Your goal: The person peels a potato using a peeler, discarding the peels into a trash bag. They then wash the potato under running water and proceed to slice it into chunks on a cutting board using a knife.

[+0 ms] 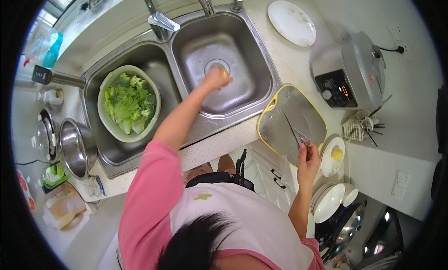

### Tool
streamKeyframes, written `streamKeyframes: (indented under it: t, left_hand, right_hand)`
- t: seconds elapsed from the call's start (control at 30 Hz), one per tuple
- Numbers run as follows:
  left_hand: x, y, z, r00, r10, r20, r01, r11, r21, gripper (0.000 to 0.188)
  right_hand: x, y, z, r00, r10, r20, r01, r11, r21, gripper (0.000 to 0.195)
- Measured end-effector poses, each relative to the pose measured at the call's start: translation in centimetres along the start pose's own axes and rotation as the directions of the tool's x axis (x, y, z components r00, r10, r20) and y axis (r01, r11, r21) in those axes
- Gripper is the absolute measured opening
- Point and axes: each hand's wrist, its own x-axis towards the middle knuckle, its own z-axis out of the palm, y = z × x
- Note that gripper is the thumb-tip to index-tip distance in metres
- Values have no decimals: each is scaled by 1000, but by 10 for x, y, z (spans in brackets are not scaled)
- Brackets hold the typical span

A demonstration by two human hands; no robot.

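Note:
My left hand [215, 78] is over the drain of the right sink basin [241, 91], its fingers closed around a small orange-yellow item [224, 73]. Blur hides what that item is. My right hand [308, 158] grips a slim metal utensil [301, 135] with a looped end, possibly a peeler. Beneath it lies a steel cutting board with a yellow rim [258, 124], wet with drops. A long dark edge, perhaps of a knife blade [289, 123], runs across the board. Beside my right hand, a white plate [328, 165] bears a round yellow food item [337, 154].
In the left basin stands a pale green colander [101, 110] of lettuce and broccoli [127, 103]. A chrome faucet [159, 23] rises behind. Right are an electric pressure cooker [350, 74], a white oval plate [292, 23] and stacked bowls [329, 203]. A steel bowl [75, 147] stands left.

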Motion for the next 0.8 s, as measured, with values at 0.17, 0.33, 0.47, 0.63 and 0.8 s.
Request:
streamKeyframes:
  t: [0.17,0.33,0.47,0.63,0.8]
  left_hand:
    - [-59,52,-141,787,220,-576,-269,963,1,67]
    - [-75,90,-179,788,244,-566,-411,892,-188,48]
    - [-57,80,-112,979,154,-130,-189,482,-855,41]
    - [0,107,-75,938,338,79,140,-161,-977,23]
    - [5,116,-86,987,132,89,86,29,-996,9]
  right_hand:
    - [33,1,9,997,-31,64,30,999,16,14]
    - [53,-13,24,991,-67,114,63,997,44,14]
    - [57,-22,36,986,-83,145,74,995,65,13]
    - [51,-18,29,992,-69,107,62,996,63,14]
    - [40,-6,11,1000,-13,19,12,999,35,16]
